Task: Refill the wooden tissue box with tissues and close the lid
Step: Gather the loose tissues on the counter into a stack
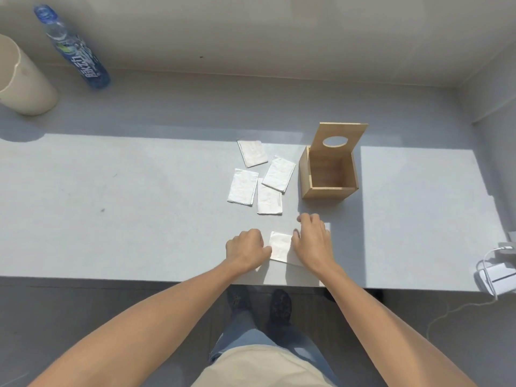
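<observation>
Pressing a folded tissue (280, 246) flat.
Left hand (246, 249) curled at its edge; right hand (312, 239) lay spread, palm down, over it.

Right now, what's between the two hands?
In the head view, one folded white tissue lies flat on the grey table between the left hand and right hand; both hands touch it.

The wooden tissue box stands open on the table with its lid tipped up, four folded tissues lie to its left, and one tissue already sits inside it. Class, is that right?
Not quite. The head view shows the wooden tissue box empty inside. The fifth tissue lies on the table between the left hand and right hand. The rest holds.
</observation>
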